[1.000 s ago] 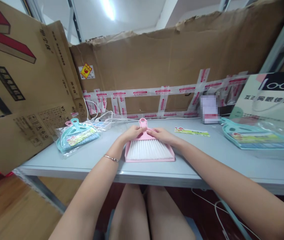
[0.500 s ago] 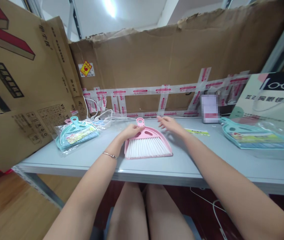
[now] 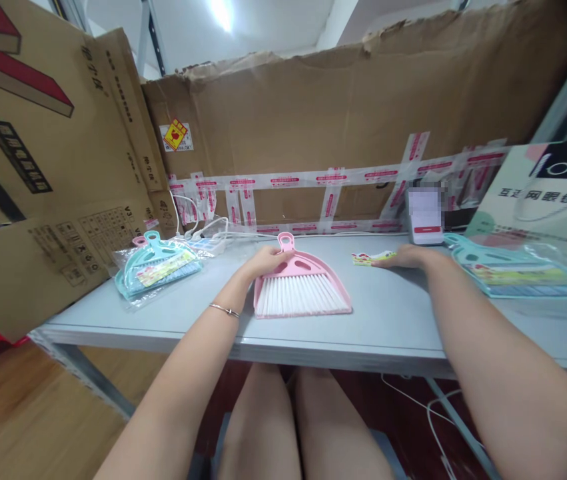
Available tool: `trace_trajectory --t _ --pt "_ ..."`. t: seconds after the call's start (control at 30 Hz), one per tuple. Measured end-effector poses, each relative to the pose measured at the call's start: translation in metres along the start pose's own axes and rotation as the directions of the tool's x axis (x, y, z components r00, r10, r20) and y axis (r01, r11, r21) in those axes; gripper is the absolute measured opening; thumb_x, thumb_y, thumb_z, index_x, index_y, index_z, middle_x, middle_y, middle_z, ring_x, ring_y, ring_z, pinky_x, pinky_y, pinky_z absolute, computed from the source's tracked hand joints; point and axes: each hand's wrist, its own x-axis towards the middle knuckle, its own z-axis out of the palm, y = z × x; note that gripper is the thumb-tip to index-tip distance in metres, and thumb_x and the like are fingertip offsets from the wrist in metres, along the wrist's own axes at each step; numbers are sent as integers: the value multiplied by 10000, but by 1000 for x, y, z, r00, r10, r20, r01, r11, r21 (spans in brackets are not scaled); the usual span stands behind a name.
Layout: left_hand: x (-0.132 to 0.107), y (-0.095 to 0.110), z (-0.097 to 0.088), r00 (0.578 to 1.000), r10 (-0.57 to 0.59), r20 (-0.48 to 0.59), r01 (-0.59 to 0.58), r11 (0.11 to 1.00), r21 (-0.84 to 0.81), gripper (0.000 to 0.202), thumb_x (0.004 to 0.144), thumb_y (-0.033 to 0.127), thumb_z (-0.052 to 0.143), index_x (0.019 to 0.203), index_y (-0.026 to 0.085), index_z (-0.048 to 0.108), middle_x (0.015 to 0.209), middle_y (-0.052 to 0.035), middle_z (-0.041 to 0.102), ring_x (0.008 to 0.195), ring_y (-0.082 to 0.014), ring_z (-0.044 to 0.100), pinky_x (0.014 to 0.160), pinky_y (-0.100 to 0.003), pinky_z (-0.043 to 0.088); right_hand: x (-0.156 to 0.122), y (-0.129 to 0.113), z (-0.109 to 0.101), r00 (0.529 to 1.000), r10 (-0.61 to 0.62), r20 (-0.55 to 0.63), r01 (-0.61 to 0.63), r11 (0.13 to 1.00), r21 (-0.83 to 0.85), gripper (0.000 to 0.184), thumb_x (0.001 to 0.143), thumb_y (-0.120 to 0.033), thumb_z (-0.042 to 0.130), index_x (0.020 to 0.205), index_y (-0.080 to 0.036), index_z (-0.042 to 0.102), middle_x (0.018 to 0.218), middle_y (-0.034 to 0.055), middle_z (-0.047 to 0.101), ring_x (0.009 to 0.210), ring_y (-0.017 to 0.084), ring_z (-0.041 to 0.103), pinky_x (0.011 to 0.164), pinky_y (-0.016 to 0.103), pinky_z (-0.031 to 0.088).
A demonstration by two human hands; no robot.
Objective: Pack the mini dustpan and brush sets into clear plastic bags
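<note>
A pink dustpan with a white-bristled brush nested in it [image 3: 303, 283] lies flat in the middle of the grey table [image 3: 393, 327]. My left hand [image 3: 267, 260] rests on its handle end, fingers curled round the pink handle. My right hand [image 3: 403, 257] has reached to the right and lies on a small yellow-green paper label [image 3: 370, 257], fingers closed down on its right end. A thin bracelet sits on my left wrist.
A bagged teal dustpan set [image 3: 156, 269] lies at the left, and another bagged teal set [image 3: 518, 275] at the right. A white device [image 3: 426, 217] and a printed paper bag [image 3: 548, 200] stand behind. White cables [image 3: 203, 230] run along the taped cardboard wall.
My right hand left the pink dustpan's handle and moved right to the paper label. My left hand stayed on the handle, and the dustpan turned slightly.
</note>
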Motion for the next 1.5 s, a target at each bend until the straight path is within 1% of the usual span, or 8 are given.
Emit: trace_trajectory --t 0.23,0.4,0.53,1.0,1.23,1.33,1.4,1.5 --pt "4 -6 0 997 -38 -69 35 999 -42 393 729 507 552 555 157 511 505 33 441 487 -88 353 508 -251 250 -31 -58 -5 991 -117 59 97 958 270 363 714 -488 528 938 -218 622 1061 70 666 1037 256 590 825 351 479" --pt "6 -6 1 986 -99 -133 88 992 -89 340 735 428 574 549 156 490 518 28 460 509 -93 373 506 -246 270 -74 -109 4 870 -459 180 160 608 777 295 687 -426 568 902 -225 579 989 55 667 912 201 626 726 307 492" --pt "7 -4 5 988 -114 -109 97 984 -148 377 745 484 568 577 153 508 540 19 498 541 -108 424 525 -245 311 -88 -133 34 741 -538 402 231 765 601 267 652 -390 666 825 -190 629 847 44 674 780 190 630 685 301 488" --pt "-5 11 3 995 -3 100 35 947 -319 563 508 183 811 1009 94 570 961 -103 648 813 -182 604 749 -327 477 -75 -126 71 872 -445 205 342 852 395 572 600 -382 757 1082 -208 504 1093 100 596 994 276 570 860 425 459" --pt "-6 11 -5 994 108 -23 -108 919 -378 550 559 186 785 1054 136 549 1075 -99 639 921 -197 611 803 -332 482 -74 -133 51 926 -199 -321 306 894 327 794 518 -438 796 1166 -175 419 1313 169 399 1232 303 396 1012 436 363" --pt "-8 11 -6 989 146 -7 -137 910 -391 584 573 225 786 1093 135 533 1105 -117 629 939 -212 616 807 -348 488 -76 -129 35 985 -151 83 76 812 578 720 601 -400 766 1206 -173 449 1259 166 520 1130 292 527 918 434 463" --pt "-8 12 -5 992 128 -10 -123 926 -357 637 564 244 795 1123 125 513 1135 -140 614 957 -224 612 809 -355 489 -78 -125 30 872 -281 401 -96 706 702 581 656 -356 737 1165 -174 523 1174 140 611 1021 262 611 860 398 511" --pt "-7 13 -5 993 119 1 -115 962 -248 615 605 302 774 1132 123 514 1143 -148 611 960 -222 609 807 -341 486 -78 -121 30 777 -377 504 -182 632 753 533 645 -258 753 1140 -170 578 1143 119 650 991 238 637 875 360 516"
